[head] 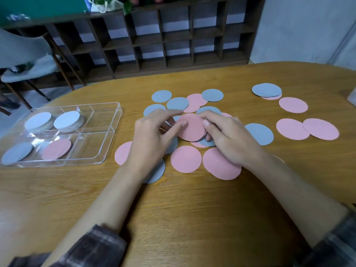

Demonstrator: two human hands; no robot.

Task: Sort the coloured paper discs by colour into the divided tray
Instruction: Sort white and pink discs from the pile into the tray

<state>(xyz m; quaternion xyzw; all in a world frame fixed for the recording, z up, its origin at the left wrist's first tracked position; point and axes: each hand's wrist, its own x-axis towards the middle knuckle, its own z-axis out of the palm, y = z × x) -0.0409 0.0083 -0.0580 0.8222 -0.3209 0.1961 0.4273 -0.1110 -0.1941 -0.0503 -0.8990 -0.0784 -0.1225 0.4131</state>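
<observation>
You are holding a small stack of pink discs [191, 129] between both hands, above the loose pile.

At the left, the clear divided tray [100, 143] is sitting on the wooden table [192, 209]. It is carrying white discs [67, 118] in two back compartments, a grey disc [17, 153] front-left and sorted pink discs [56, 149] beside it. Your left hand [152, 135] is curling round the stack's left edge, thumb lying on its face. Your right hand [229, 137] is pinching the right edge, thumb above, fingers beneath. Further right, a grey pile [266, 90] and two overlapping pink discs [306, 129] are lying apart.
</observation>
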